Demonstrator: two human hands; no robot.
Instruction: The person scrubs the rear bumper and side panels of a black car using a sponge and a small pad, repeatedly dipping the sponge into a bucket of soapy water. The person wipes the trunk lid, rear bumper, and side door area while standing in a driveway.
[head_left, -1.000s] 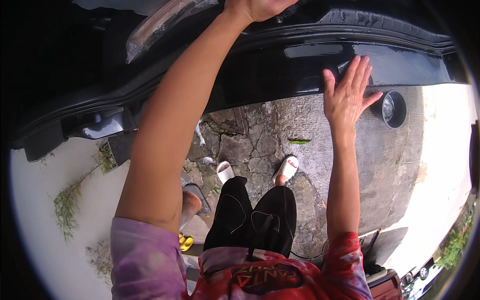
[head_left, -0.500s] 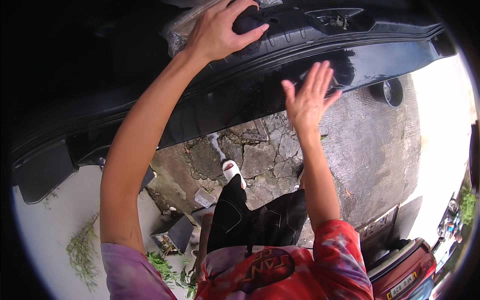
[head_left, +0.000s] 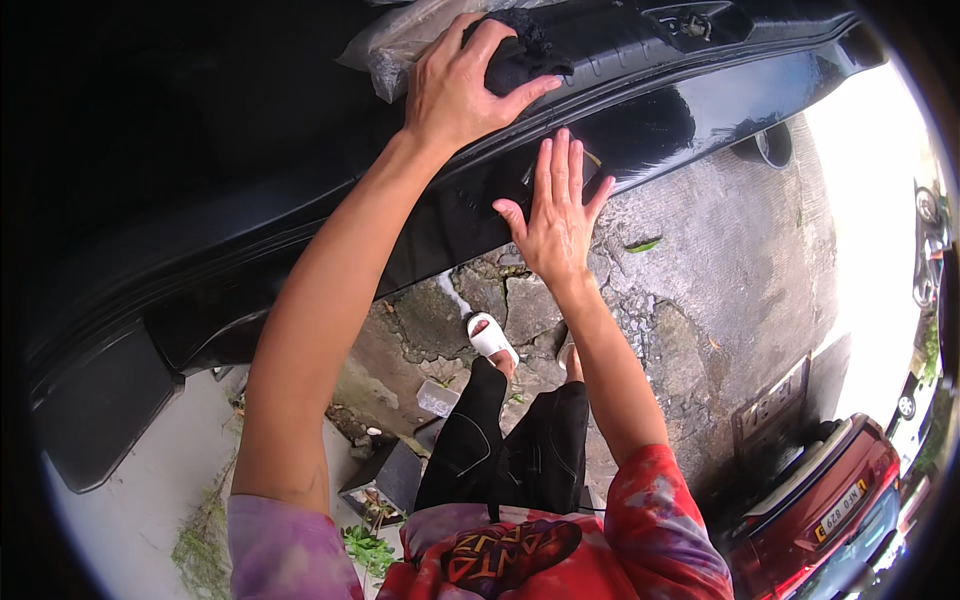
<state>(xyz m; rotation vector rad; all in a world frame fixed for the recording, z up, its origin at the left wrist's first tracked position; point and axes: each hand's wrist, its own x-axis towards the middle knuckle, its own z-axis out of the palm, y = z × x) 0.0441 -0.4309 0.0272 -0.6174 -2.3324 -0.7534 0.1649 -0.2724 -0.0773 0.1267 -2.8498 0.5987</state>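
My left hand (head_left: pixel 455 85) is closed on a bunched black cloth (head_left: pixel 530 55) at the inner ledge of a glossy black vehicle, beside crumpled clear plastic (head_left: pixel 385 50). Below it and to the right, my right hand (head_left: pixel 555 215) lies with fingers stretched out on the black outer panel (head_left: pixel 675 130). Something dark with a thin yellowish edge shows beneath those fingers, too hidden to make out. A metal latch (head_left: pixel 697 25) sits on the ledge to the upper right.
Cracked concrete (head_left: pixel 710 250) lies below, with a dark round container (head_left: pixel 770 148) under the panel's right side. A dark box (head_left: pixel 385 475) and plants (head_left: pixel 370 550) stand at lower left. A red car (head_left: pixel 820 500) and other vehicles are at lower right.
My right hand has slid leftward along the black panel, its fingers still spread. My left hand has come down and right from the top edge, with the black cloth now visible in it.
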